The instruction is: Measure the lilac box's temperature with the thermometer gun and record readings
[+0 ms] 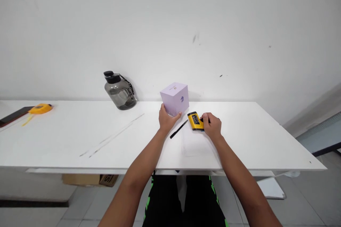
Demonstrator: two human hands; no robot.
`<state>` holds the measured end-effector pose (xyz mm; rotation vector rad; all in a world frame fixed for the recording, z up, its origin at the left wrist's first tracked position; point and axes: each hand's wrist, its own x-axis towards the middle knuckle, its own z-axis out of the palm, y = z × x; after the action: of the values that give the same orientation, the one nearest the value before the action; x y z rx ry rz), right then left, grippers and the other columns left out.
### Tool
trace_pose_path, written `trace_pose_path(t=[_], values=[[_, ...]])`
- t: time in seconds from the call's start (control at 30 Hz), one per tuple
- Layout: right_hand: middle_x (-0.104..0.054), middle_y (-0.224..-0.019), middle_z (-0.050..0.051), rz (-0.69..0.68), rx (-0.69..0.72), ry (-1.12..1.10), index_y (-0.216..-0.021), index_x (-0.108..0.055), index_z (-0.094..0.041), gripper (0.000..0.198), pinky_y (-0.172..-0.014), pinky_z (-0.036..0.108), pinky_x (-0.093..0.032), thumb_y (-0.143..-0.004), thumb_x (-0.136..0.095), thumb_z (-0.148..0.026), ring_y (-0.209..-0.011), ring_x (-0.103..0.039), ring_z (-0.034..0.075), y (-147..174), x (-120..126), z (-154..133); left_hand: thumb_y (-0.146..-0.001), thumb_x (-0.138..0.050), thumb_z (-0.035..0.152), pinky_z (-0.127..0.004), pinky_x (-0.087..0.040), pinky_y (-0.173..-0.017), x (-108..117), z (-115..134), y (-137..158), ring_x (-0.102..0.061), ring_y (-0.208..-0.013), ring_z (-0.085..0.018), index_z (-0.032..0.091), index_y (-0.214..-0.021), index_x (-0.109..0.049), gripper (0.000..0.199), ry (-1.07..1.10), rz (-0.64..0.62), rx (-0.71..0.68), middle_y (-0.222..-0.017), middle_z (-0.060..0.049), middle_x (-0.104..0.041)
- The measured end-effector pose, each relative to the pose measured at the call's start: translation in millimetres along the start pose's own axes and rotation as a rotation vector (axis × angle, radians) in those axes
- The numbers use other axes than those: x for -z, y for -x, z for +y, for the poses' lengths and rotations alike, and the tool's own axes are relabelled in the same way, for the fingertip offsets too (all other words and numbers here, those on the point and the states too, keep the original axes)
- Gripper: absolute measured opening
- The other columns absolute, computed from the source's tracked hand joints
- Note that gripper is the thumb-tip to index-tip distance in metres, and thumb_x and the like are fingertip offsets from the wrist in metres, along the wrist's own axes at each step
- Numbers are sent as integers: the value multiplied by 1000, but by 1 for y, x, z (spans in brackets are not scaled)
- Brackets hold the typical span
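Observation:
My left hand (168, 118) is closed round the near lower edge of a lilac cube-shaped box (174, 99), with the thumb along its front. The box bears a dark horse-head mark on one side and a small gold emblem on top. In my right hand (211, 124) is the grip of a yellow and black infrared thermometer (195, 121), its labelled side facing up. A black pen (178, 129) lies slantwise between my hands. Under the thermometer, a white sheet of paper (197, 145) lies on the table.
A grey, transparent water bottle (122, 94) with a black cap leans near the wall on the left. Further left, a yellow tape measure (40, 108) lies beside a long dark bar (16, 116). The white table (253, 138) meets the wall; a cardboard box (82, 180) is below.

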<state>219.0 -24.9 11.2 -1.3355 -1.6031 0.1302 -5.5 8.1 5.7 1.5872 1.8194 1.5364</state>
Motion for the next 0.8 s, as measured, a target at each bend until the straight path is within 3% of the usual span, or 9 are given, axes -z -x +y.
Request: trace_pose_path(t=[0.17, 0.27, 0.6, 0.8], values=[[-64, -67, 6, -33, -39, 408, -86, -67, -16, 43, -59, 27, -25, -100, -37, -42, -60, -51, 15, -10, -1, 10, -60, -85, 54, -41, -53, -94, 0, 4, 2, -61, -118, -29, 23, -142, -34, 101, 104, -96, -3, -138, -14, -55], [-63, -69, 6, -83, -129, 521, -89, -67, -15, 42, -58, 27, -19, -102, -37, -42, -61, -48, 15, -16, 0, 12, -59, -86, 54, -43, -52, -93, 0, 3, 1, -61, -117, -31, 23, -136, -40, 95, 54, -89, 13, -132, -13, -58], [-65, -75, 5, -243, -450, 460, -90, -66, -20, 44, -59, 27, -23, -104, -34, -47, -63, -50, 15, -25, 2, 17, -58, -87, 53, -41, -52, -92, -2, -1, -1, -60, -118, -32, 22, -136, -41, 95, 44, -120, -58, -130, -14, -59], [-68, -79, 5, -245, -461, 477, -94, -69, -21, 42, -63, 28, -26, -103, -35, -45, -69, -55, 18, -26, 2, 16, -60, -86, 55, -42, -51, -95, -2, -3, -4, -56, -126, -33, 23, -138, -39, 97, 41, -113, 48, -136, -14, -56]])
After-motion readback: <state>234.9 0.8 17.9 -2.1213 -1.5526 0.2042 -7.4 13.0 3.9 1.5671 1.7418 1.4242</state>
